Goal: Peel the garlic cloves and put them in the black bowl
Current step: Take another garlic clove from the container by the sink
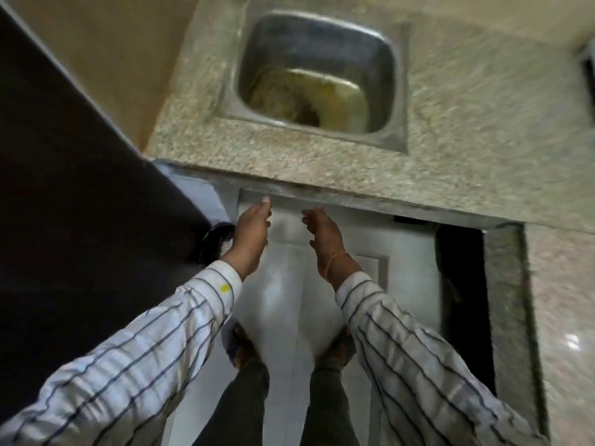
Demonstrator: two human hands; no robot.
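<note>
"Checking hands: report the grip state."

"On the left hand (252, 230), fingers are relaxed and nearly straight, gripping nothing. On the right hand (323, 230), fingers are loosely curled and spread, gripping nothing. The hands are apart, palms facing each other, just below the counter (467, 123) edge and in front of a white door (370, 239)."

"Locate garlic and bowl."

"Cannot tell where the garlic is; the frame is blurred. A dark round item (216, 239) sits at 9 o'clock from the left wrist, partly hidden. Cannot tell whether it is the bowl. The sink (380, 59) lies at 12 o'clock from the hands, set into the counter."
</note>
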